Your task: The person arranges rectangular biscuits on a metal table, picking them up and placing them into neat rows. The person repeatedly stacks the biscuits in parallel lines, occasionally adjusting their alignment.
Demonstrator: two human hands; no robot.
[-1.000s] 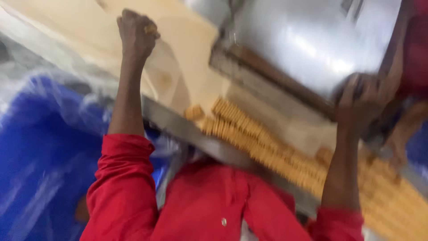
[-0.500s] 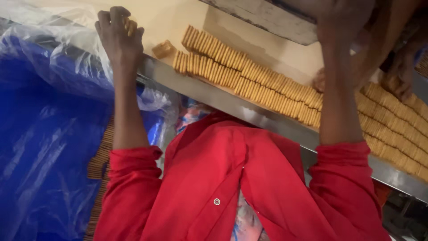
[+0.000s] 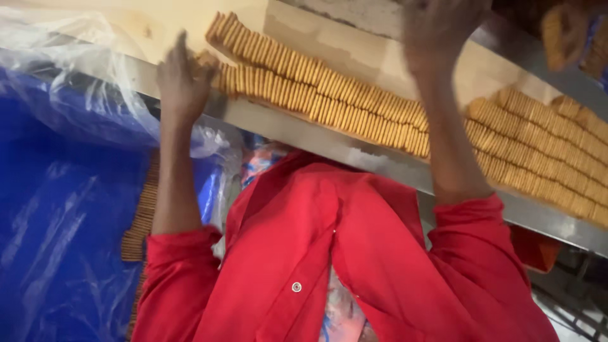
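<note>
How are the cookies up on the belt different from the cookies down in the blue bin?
The biscuits on the belt stand on edge in long double rows across the pale conveyor, with the left hand at their end. The biscuits in the blue bin form one narrow stack running downward behind clear plastic, and no hand touches them. The right hand is blurred above the belt. Both lots are golden-brown and packed tightly together.

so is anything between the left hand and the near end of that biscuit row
Nothing visible. The left hand is already at the end of the biscuit row on the belt; whether the fingers grip any biscuits is blurred.
</note>
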